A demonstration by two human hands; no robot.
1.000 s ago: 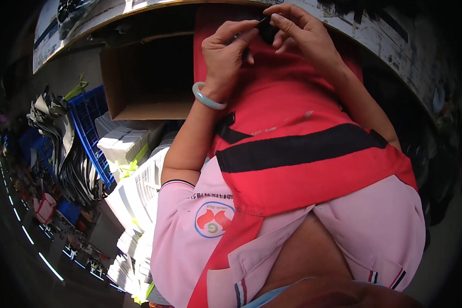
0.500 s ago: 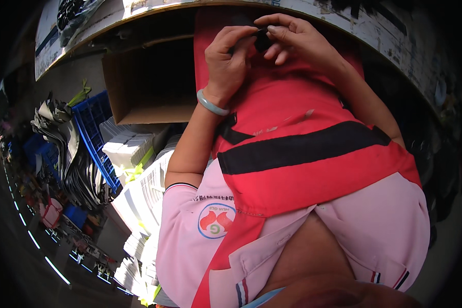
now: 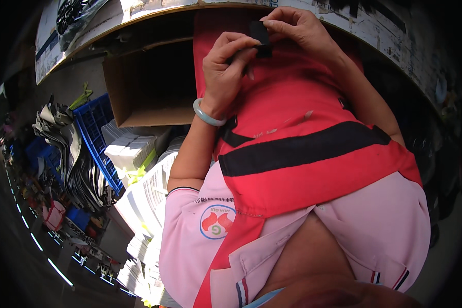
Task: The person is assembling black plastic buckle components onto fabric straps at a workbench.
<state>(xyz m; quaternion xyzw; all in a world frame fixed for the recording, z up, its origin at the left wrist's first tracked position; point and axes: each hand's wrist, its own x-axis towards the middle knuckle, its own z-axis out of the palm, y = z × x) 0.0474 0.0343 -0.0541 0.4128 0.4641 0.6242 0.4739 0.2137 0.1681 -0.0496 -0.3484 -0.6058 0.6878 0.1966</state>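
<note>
A small black strip (image 3: 260, 33), flat and seemingly of cloth or another soft material, is stretched between my two hands over my red apron (image 3: 292, 92). My left hand (image 3: 226, 66), with a pale bangle (image 3: 207, 114) on its wrist, pinches the strip's lower end between thumb and fingers. At the upper end, thumb and forefinger of my right hand (image 3: 302, 32) are closed on its corner. Part of the strip is covered by the left fingertips, and its exact kind cannot be made out.
Beyond my hands runs the edge of a worktable (image 3: 159, 19), with a plastic bag of black pieces (image 3: 76, 18) on its left part. Below it sits an open cardboard box (image 3: 148, 110). To my left are a blue crate (image 3: 95, 134), tied white stacks (image 3: 131, 151) and dark layered sheets (image 3: 69, 154).
My right hand has risen slightly toward the table edge, and its fingers have drawn together. The left hand has dropped a little. More of the black strip now shows between them.
</note>
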